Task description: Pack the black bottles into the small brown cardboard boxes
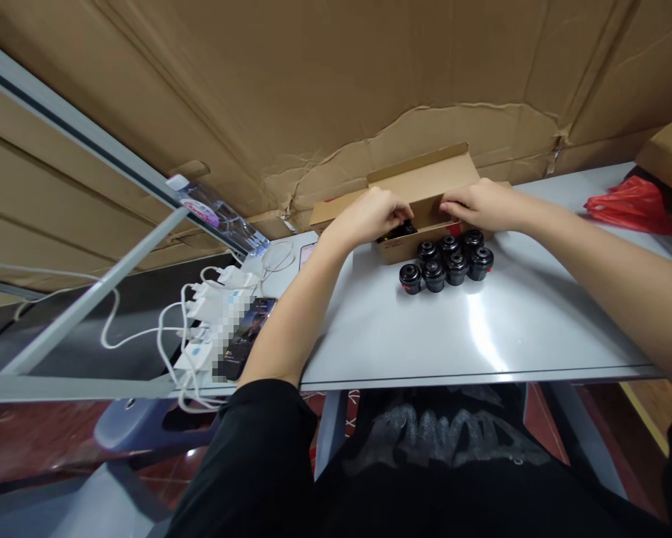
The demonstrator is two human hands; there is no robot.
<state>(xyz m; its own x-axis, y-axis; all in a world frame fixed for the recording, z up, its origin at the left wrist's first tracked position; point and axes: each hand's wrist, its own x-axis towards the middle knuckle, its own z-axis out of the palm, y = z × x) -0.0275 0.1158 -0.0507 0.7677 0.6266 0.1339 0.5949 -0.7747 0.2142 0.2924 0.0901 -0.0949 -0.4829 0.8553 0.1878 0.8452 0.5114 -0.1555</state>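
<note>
So, the grey table (481,336) carries everything. The cardboard box (425,183) lies at its far side with the flap thrown back, which I'd guess keeps the inside easy to reach. Both arms stretch straight out to the box. The right hand (481,205) curls over the box's right front rim, grip clamped on it, probably steadying it. The left hand (369,215) dips its fingers into the box's left end; can't tell if that grip has anything. The black round parts (448,263) stand bunched just in front of the box.
</note>
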